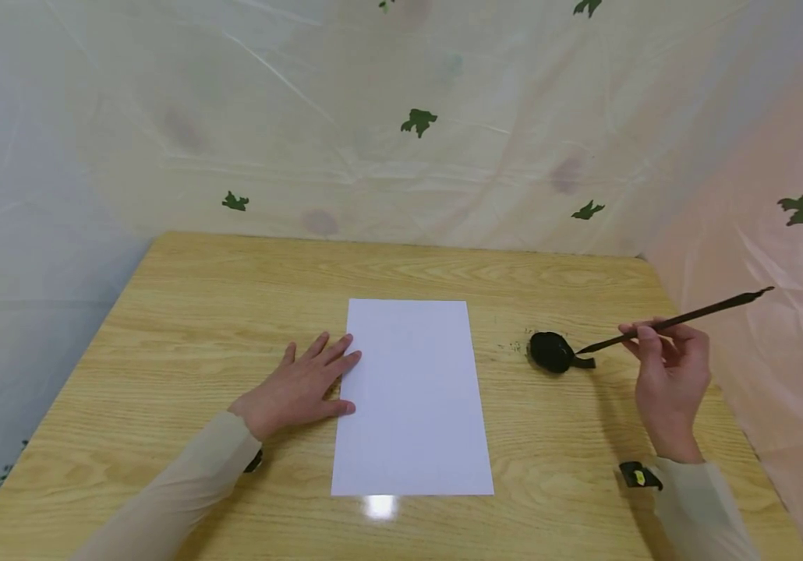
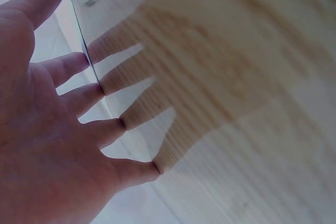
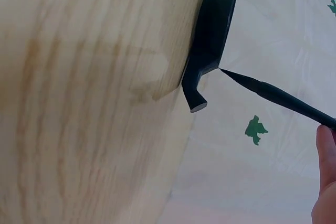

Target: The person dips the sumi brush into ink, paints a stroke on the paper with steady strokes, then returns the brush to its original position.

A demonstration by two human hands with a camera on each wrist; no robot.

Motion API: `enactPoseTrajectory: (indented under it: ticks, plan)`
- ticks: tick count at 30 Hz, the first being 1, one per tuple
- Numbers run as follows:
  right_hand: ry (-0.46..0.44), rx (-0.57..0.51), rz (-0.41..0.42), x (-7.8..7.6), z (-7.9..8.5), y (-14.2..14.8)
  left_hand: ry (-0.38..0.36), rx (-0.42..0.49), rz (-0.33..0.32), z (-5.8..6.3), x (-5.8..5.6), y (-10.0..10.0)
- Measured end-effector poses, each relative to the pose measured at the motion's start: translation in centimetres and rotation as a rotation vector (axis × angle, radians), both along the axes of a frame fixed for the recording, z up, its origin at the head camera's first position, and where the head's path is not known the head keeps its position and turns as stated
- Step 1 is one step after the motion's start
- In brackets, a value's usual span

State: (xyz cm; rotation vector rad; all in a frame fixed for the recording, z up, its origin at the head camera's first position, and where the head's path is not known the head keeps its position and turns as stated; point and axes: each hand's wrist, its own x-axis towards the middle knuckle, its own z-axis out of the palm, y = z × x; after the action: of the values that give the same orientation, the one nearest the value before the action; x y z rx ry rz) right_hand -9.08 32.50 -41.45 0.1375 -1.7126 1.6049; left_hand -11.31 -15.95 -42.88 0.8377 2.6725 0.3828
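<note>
Pale sheeting (image 1: 345,86) across the upper frame backs a wood-grained table (image 1: 191,312), left hand (image 1: 301,389) splayed on central paper (image 1: 412,397), right hand (image 1: 673,382) pinching a brush (image 1: 706,312) by a black dish (image 1: 551,352).

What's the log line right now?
left hand: fingertips on left edge of white paper | right hand: holds calligraphy brush | tip: at rim of black handled dish

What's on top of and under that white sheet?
The left hand overlaps the left edge of the white sheet; no marks show. The wooden table surrounds it; anything directly beneath is covered.
</note>
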Motion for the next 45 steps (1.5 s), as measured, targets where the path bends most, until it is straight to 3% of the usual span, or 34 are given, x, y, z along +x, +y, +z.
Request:
enactPoseTrajectory:
  ticks: [11,27,32,39,45]
  plan:
    - [0.028,-0.063,0.04,-0.3,0.0,-0.4,-0.003,-0.002,-0.001,0.0,0.1,0.0]
    - [-0.011,0.015,-0.035,-1.1,-0.3,-1.1,0.011,-0.007,-0.004,-0.2,0.0,0.0]
    - [-0.02,-0.025,-0.014,-1.3,-0.6,-0.9,0.01,-0.009,-0.006,-0.2,0.0,0.0]
    - [-0.049,0.107,-0.056,-1.3,-0.7,-0.8,0.004,0.027,-0.001,-0.2,0.1,0.0]
    - [-0.058,0.117,-0.068,-1.3,-0.6,-0.9,0.006,0.03,-0.002,-0.3,0.0,-0.1]
